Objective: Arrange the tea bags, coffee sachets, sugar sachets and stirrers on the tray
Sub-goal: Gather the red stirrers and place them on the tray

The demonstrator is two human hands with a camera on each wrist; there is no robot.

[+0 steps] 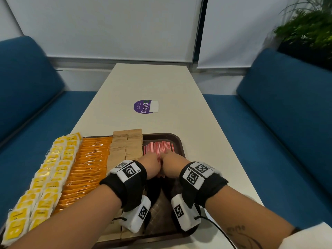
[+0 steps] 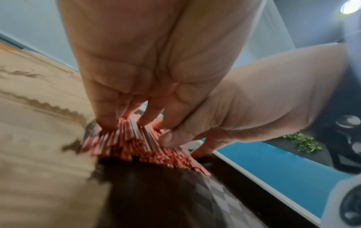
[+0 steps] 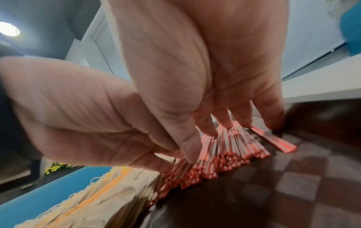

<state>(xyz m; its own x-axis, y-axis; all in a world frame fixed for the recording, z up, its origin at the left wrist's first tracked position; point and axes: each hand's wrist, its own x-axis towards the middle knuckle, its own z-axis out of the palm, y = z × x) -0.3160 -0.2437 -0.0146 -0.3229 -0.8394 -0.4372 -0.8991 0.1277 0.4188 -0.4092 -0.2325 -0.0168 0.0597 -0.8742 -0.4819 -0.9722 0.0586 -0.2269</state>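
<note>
Both wrists hover low over the tray (image 1: 179,141) while left hand (image 1: 150,161) and right hand (image 1: 170,163), fingers extended, press the stirrers (image 1: 158,147) at its far right; best squared gently, ends level.

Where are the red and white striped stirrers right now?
In the head view, the red and white striped plastic stirrers lie in the dark brown tray's far right part, beside the tan paper sachets, under both hands.
</note>
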